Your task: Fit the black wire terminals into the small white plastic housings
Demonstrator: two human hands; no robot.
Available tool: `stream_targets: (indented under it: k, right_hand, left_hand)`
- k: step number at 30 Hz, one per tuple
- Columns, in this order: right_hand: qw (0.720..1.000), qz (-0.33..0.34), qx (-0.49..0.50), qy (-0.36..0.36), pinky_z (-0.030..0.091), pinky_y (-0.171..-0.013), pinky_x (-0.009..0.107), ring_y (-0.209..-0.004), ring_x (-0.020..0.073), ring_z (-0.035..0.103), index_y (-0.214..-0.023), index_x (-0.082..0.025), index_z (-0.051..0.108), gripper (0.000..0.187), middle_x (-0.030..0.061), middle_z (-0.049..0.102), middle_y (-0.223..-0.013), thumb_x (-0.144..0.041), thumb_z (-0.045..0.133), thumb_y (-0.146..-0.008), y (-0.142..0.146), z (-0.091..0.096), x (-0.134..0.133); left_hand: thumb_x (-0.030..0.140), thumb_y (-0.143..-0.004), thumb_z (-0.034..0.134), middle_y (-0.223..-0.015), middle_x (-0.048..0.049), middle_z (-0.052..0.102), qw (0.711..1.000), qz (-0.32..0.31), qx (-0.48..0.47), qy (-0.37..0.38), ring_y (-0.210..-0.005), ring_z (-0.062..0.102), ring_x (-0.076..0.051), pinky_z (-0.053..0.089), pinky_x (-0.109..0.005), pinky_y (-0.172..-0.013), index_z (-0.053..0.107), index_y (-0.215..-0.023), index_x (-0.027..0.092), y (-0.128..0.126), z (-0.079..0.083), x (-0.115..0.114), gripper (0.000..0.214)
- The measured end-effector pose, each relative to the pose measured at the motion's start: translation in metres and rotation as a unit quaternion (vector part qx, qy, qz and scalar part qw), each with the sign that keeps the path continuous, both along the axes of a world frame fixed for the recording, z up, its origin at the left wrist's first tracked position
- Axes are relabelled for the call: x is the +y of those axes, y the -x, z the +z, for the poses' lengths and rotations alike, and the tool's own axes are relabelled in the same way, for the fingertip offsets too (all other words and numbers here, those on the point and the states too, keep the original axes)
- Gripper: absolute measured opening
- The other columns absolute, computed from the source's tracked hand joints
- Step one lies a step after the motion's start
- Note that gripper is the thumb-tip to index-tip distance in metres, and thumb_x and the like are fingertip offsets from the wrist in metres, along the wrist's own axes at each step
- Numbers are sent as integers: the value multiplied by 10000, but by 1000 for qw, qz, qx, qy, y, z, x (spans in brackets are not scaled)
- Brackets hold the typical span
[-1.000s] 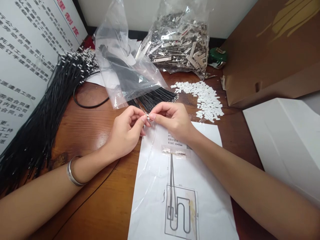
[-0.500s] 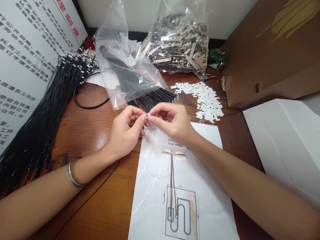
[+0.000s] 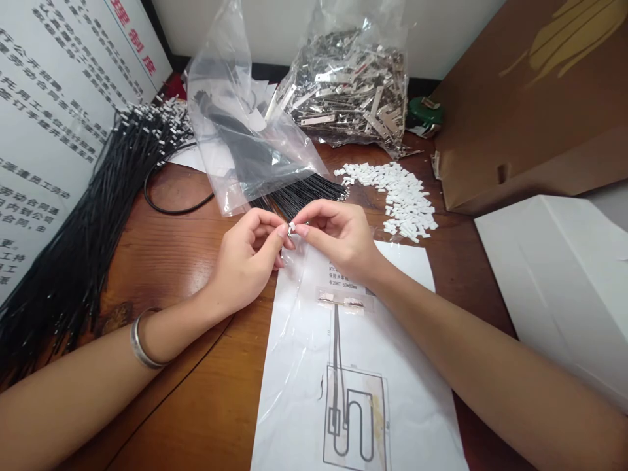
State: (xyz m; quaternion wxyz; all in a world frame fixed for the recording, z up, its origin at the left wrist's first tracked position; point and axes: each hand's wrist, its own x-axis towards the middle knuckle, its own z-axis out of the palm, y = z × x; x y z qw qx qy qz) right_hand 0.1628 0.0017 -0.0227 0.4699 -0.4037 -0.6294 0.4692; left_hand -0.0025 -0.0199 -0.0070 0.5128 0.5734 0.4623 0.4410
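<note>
Head view: red characters "制度" show on a printed board [image 3: 53, 98] at 10 o'clock; a paper sheet [image 3: 417, 405] at 6 reads "206T 60*80mm". A clear bag [image 3: 336, 16] at 12 holds metal strips [image 3: 318, 120]; at 11, black wires [image 3: 307, 196] emerge beneath another plastic bag [image 3: 220, 190]. Near centre, the right hand [image 3: 343, 239] pinches a small white piece [image 3: 292, 227]; the left hand [image 3: 250, 261] pinches a tiny shiny part against it, detail unclear. Loose white pieces [image 3: 409, 203] lie at 2.

Brown wooden tabletop [image 3: 167, 261] (grain visible, slightly glossy), plain pale wall [image 3: 279, 29] behind, dark strip [image 3: 269, 71] along its base
</note>
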Motion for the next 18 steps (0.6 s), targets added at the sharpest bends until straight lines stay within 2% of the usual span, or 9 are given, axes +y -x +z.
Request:
stream_targets:
  k: [18]
  right_hand:
    - [996, -58, -42, -46, 352, -462, 252, -542, 108, 517, -763, -188, 710, 30, 1, 656, -661, -195, 682, -754, 4, -3, 1]
  left_hand:
    - [253, -860, 653, -739, -25, 686, 1000, -9, 3, -3, -621, 644, -104, 521, -171, -491, 583, -842, 162, 1, -1, 0, 117]
